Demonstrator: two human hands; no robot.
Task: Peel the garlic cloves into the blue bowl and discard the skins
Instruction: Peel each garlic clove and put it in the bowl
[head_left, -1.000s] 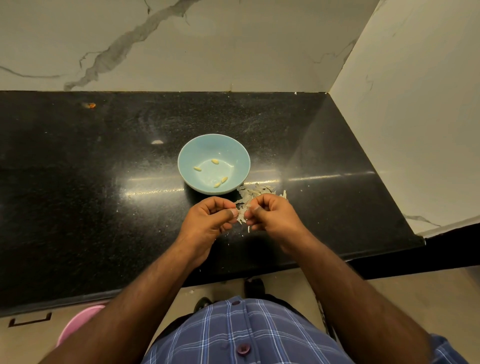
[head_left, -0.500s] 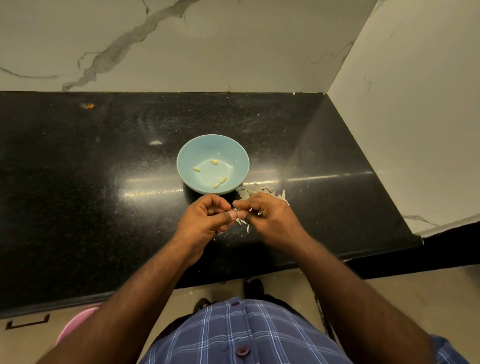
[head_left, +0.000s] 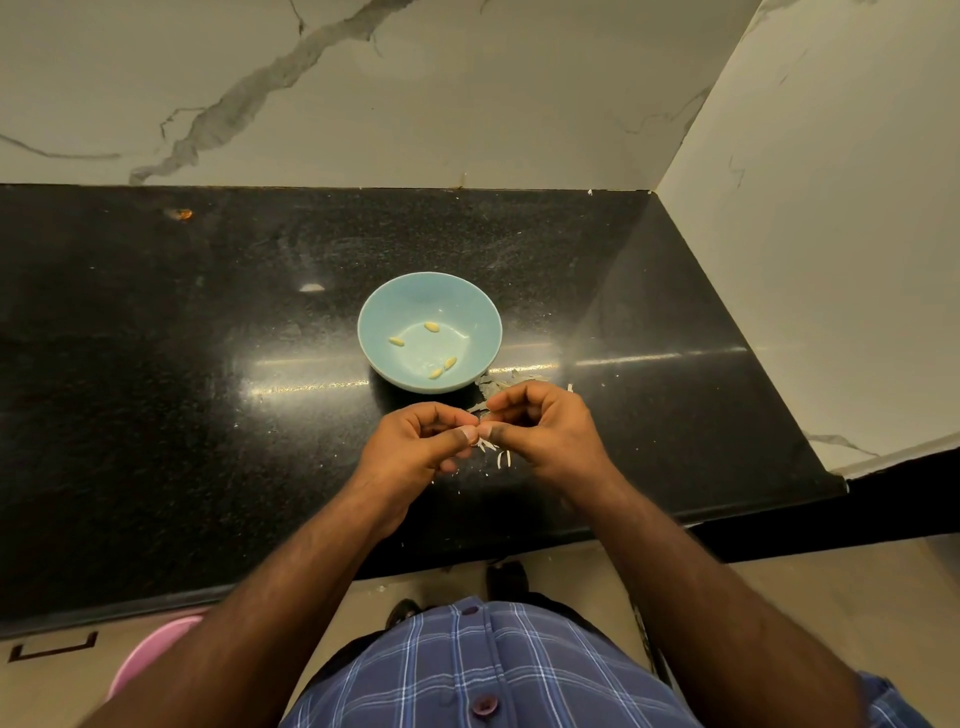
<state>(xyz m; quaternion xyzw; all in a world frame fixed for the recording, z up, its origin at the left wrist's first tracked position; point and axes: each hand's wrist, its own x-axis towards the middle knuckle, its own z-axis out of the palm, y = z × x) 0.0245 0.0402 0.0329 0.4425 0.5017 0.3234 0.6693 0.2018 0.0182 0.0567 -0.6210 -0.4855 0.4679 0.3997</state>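
Both hands are meeting just in front of the round pale-blue bowl (head_left: 470, 306), which is sitting on the speckled black stone counter (head_left: 156, 364). The left hand (head_left: 415, 452) and the right hand (head_left: 545, 436) are curling their fingers inward, thumb tips touching, pinching something small between them, probably a garlic clove, though it is mostly hidden. Four peeled yellowish cloves (head_left: 431, 327) are lying inside the bowl. Pale papery skins (head_left: 498, 385) are lying scattered on the counter beside the bowl, under the hands.

A home kitchen — black granite counter (head_left: 156, 415), marble-look wall (head_left: 467, 93).
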